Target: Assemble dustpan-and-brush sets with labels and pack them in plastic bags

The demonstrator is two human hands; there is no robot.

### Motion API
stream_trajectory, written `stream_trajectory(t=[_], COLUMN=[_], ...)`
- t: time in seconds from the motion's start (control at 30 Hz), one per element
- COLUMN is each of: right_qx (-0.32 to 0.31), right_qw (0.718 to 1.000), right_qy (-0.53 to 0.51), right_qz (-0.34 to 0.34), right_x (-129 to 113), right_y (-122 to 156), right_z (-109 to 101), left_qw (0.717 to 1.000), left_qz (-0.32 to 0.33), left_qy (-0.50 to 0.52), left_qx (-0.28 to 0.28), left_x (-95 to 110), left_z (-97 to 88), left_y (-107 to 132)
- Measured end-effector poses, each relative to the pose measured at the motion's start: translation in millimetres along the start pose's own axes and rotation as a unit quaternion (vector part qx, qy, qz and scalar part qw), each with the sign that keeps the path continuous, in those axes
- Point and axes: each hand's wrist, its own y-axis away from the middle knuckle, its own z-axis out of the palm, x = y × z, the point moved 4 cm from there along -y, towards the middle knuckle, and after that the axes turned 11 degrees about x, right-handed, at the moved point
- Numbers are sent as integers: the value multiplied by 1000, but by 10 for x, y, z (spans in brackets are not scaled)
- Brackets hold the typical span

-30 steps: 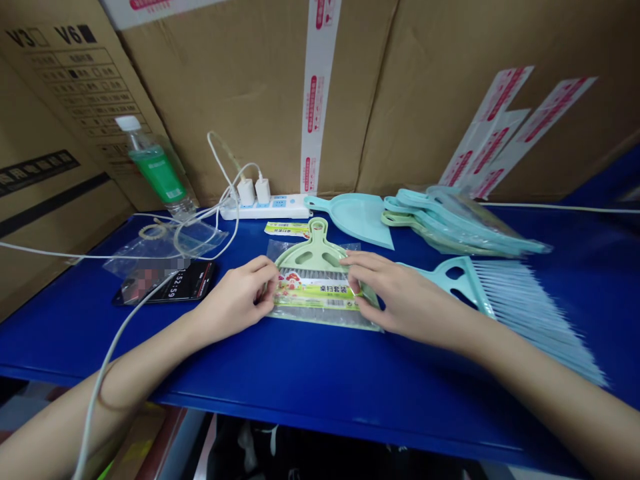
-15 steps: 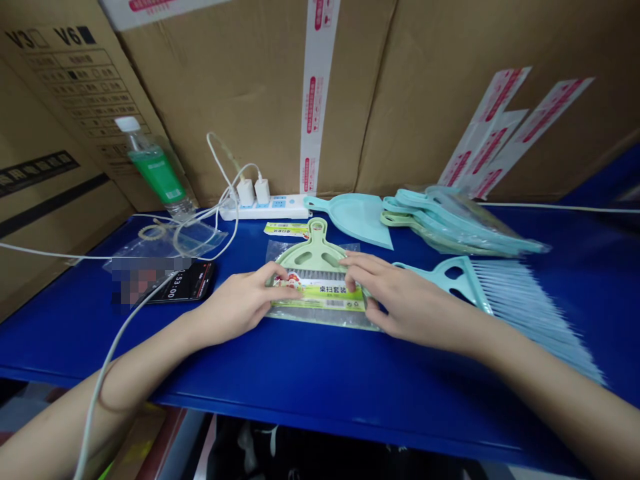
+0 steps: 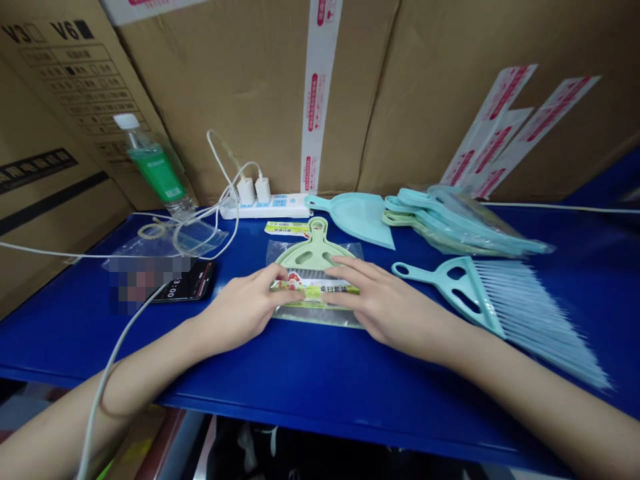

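Note:
A light green mini broom and dustpan set (image 3: 300, 257) in a clear bag lies flat on the blue table, handle pointing away. A yellow-green and white label (image 3: 334, 289) runs across its bristles. My left hand (image 3: 245, 297) rests at the set's left edge, its thumb stretched across the label and apart from the bent index finger. Over the right half lies my right hand (image 3: 395, 300), open, its extended fingertips touching the label and the broom head. It hides the set's right edge. Beyond the right hand lies an unwrapped light blue broom (image 3: 463, 293), bristles to the right.
Behind are a blue dustpan (image 3: 360, 217), several bagged sets (image 3: 465, 220), another label (image 3: 287, 228) and a white power strip (image 3: 273, 208). On the left are a tilted water bottle (image 3: 157, 173), a phone (image 3: 193, 283) and loose white cable (image 3: 120, 340). Cardboard boxes (image 3: 250, 87) stand behind.
My right hand has slid left and stretched its fingers farther over the label. More of the blue broom shows now. The left hand has barely moved.

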Motion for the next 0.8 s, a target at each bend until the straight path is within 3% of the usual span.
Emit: stream_trajectory(t=[0.17,0.33,0.8], right_qx=[-3,-23,-16], right_qw=[1000,999,998], right_qy=[19,17,49], right_qz=[-13,-16,-42], right_x=[-52,-76,-41], right_y=[-22,-35,-46], right_z=[25,45,-33], left_qw=[996,995,994], left_qz=[38,73,62], left_qy=[-69,-69,-82], left_qx=[41,15,21], left_x=[129,168,137], left_z=[-19,48,22], left_y=[-30,-31,-43])
